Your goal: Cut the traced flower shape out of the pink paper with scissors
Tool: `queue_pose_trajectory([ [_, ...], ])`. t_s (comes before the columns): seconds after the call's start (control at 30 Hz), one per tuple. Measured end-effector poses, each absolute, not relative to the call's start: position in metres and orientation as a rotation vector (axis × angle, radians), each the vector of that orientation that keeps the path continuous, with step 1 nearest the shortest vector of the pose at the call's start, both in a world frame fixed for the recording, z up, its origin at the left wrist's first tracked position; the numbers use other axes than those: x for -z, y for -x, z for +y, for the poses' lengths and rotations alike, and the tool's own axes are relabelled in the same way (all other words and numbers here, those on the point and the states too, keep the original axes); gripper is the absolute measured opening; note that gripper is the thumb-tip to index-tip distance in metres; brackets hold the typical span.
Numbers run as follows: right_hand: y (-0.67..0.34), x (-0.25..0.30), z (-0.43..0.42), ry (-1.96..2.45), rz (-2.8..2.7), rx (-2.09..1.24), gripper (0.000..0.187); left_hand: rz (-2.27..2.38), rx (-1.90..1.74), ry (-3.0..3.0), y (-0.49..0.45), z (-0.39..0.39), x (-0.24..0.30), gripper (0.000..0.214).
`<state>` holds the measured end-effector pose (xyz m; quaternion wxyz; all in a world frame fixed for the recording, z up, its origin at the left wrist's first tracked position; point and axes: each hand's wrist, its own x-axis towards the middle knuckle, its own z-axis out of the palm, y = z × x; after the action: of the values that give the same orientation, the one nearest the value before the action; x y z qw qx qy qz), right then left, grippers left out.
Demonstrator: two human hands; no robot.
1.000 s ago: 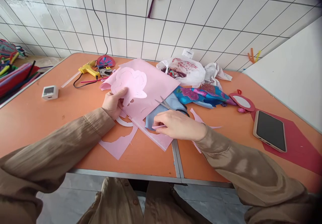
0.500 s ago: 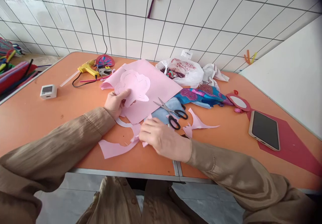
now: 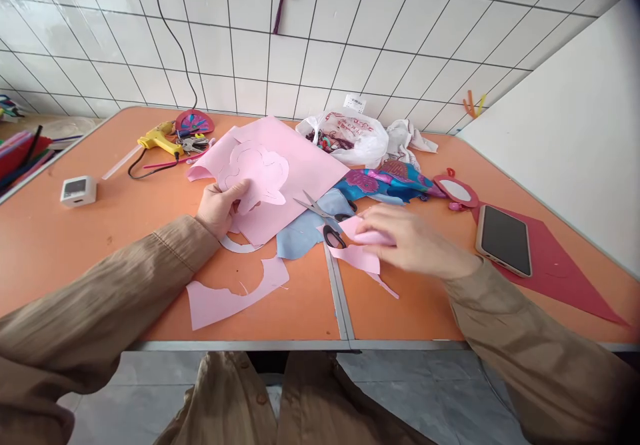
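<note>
Between thumb and fingers, my left hand (image 3: 220, 206) pinches a pink cut-out (image 3: 267, 177) with a wavy edge and drawn lines, held over a larger pink sheet (image 3: 307, 155). My right hand (image 3: 405, 238), slightly blurred, has its fingers around pink scraps (image 3: 357, 256) on the right side of the table seam. Just left of it lie scissors (image 3: 333, 235) with black handles, blades apart, partly on a piece of light blue fabric (image 3: 297, 235). A curved pink offcut (image 3: 235, 301) rests near the front edge, and a white curved strip (image 3: 239, 246) shows below my left hand.
A yellow glue gun (image 3: 161, 138) and a small white device (image 3: 79, 191) are on the left. Behind are a white plastic bag (image 3: 370, 141) and blue patterned cloth (image 3: 390, 181). A phone (image 3: 505, 240) lies on red sheet material (image 3: 565, 271) at right.
My right hand has moved from the front middle to the right, past the scissors, carrying pink scrap. My left hand still holds the cut-out. The view has shifted slightly right.
</note>
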<state>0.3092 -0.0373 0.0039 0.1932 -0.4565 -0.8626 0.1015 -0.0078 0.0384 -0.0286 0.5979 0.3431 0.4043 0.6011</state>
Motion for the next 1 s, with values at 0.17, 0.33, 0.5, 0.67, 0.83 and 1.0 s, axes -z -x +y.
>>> queue_pose_trajectory([
  [0.17, -0.335, 0.023, -0.051, 1.431, -2.431, -0.411, 0.022, 0.980, -1.390, -0.831, 0.009, 0.040, 0.030, 0.034],
  [0.33, -0.372, 0.038, -0.027, 1.655, -2.195, -0.163, 0.014, 0.977, -1.386, -0.841, 0.010, 0.041, 0.032, 0.035],
  [0.5, -0.356, 0.017, -0.023, 1.534, -2.079, 0.135, 0.022, 0.971, -1.387, -0.824, 0.011, 0.041, 0.032, 0.035],
  [0.67, -0.281, -0.018, -0.028, 1.251, -1.970, -0.223, 0.010, 0.911, -1.402, -0.880, 0.010, 0.040, 0.031, 0.036],
  [0.83, -0.224, -0.021, -0.001, 1.092, -1.665, -0.924, 0.061, 0.859, -1.335, -1.029, 0.009, 0.032, 0.029, 0.032],
  [1.0, -0.198, -0.004, 0.018, 1.069, -1.457, -1.206, 0.040, 0.885, -1.178, -1.199, 0.016, 0.029, 0.032, 0.030],
])
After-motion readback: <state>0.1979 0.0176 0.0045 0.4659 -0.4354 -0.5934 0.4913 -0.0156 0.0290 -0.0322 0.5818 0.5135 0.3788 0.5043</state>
